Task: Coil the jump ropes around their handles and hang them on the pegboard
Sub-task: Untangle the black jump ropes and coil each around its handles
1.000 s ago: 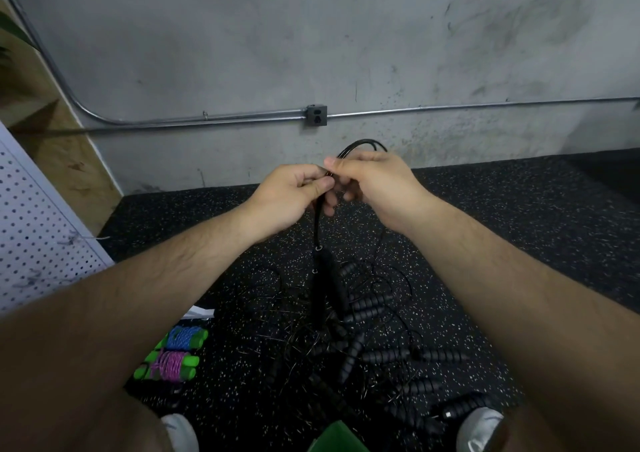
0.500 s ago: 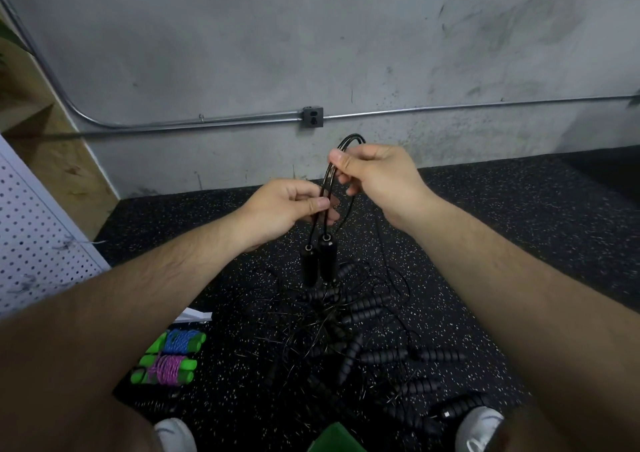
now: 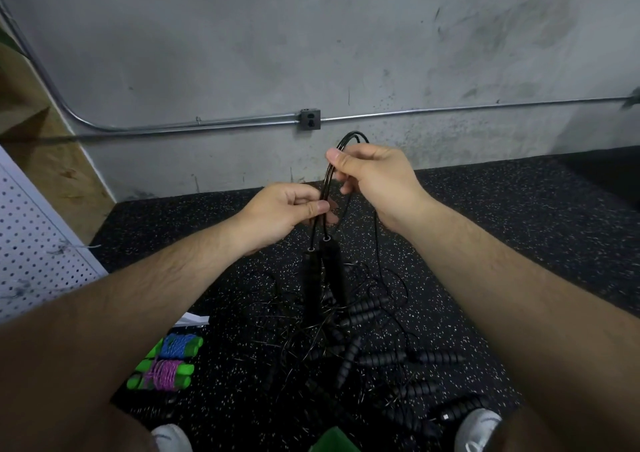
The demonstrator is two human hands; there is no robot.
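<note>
**Black rope gathered between both hands, handles hanging as a pair**

The black jump rope is held up in the middle of the view, clear of the floor, and doubled so that several strands run side by side. Its two handles hang just below the left hand, close together with their cord ends up. Paired like that, they look ready to serve as one core for winding.

The left hand pinches the strands between thumb and curled fingers just above the handles, which holds the pair together. The right hand, higher and slightly farther, grips the same strands under its thumb. A loop arches out over its knuckles, and a looser strand drops from it to the floor on the right. I judge this hand to be gathering slack so the cord can be laid in even turns. No winding round the handles has begun.

Directly beneath lies a tangled pile of black ropes with ribbed grips, which suggests much of the job remains. Near left are two green-handled ropes, one wound in blue cord and one in purple, coiled but not yet hung. The white pegboard stands at the left edge, within easy reach. Speckled rubber floor runs to the far concrete wall. White shoes show at the near edge.
</note>
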